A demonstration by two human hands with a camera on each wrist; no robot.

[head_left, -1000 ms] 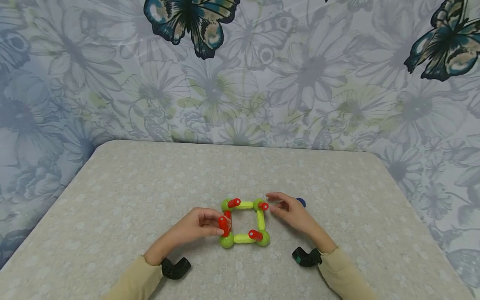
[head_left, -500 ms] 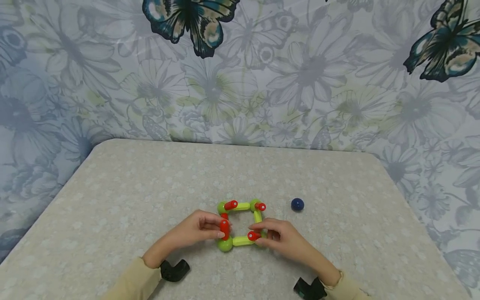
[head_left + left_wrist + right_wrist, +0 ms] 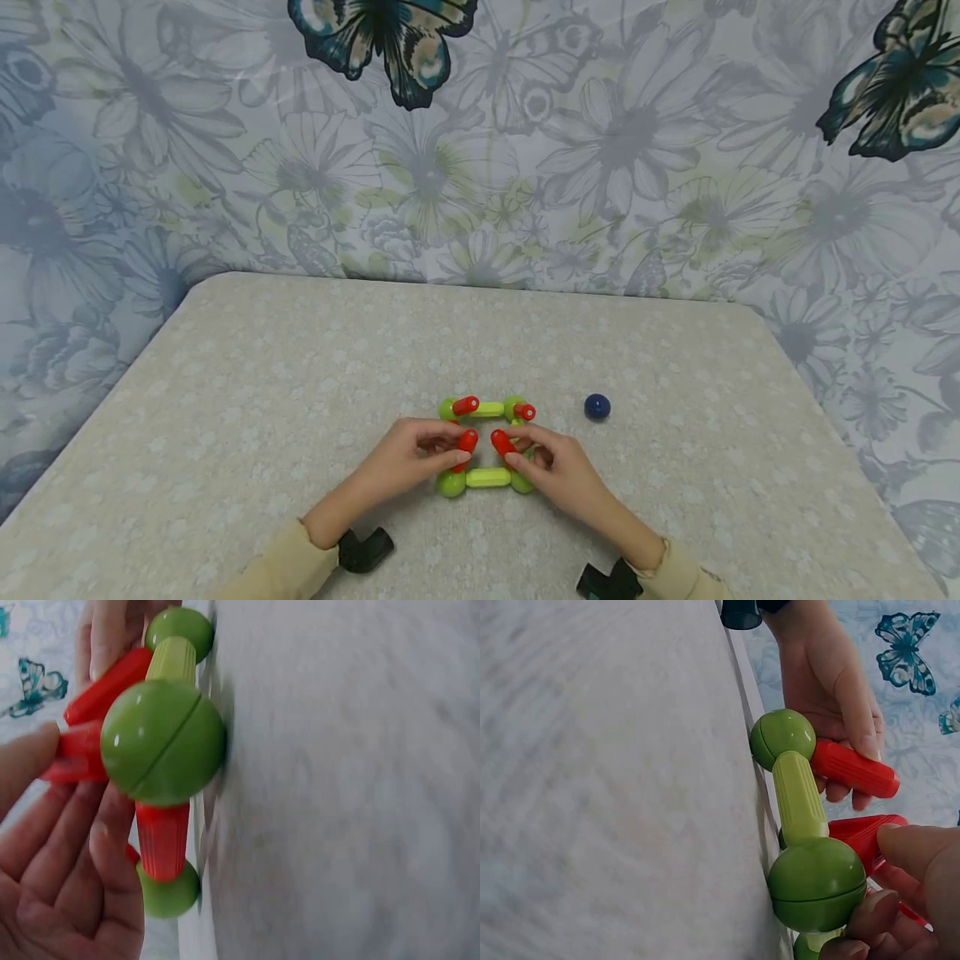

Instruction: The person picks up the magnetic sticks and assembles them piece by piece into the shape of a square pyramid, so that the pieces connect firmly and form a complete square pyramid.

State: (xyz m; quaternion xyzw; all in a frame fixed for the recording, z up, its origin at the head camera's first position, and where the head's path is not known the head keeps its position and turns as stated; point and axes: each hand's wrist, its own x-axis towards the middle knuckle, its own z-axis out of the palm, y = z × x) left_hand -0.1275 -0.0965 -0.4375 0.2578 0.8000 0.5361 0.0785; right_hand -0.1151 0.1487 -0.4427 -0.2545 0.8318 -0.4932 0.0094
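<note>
A square frame of green balls (image 3: 452,484) and short rods lies on the table, its near rod (image 3: 487,477) yellow-green. Red rods stand up from its corner balls. My left hand (image 3: 408,454) pinches the near-left red rod (image 3: 468,440) between thumb and fingers, and the rod leans inward. Across from it, my right hand (image 3: 558,462) pinches the near-right red rod (image 3: 501,442), also tilted toward the middle. In the left wrist view a ribbed red rod (image 3: 163,840) joins two green balls along the left side. Fingers partly hide the right side of the square.
A dark blue ball (image 3: 597,407) sits on the table to the right of the square. Two more red rods (image 3: 467,406) rise at the far corners. The cloth-covered table (image 3: 337,350) ends at a butterfly-and-flower curtain (image 3: 480,167).
My right hand has come from beside the far-right corner to the near-right red rod, uncovering the blue ball. Both near red rods now lean more toward each other.
</note>
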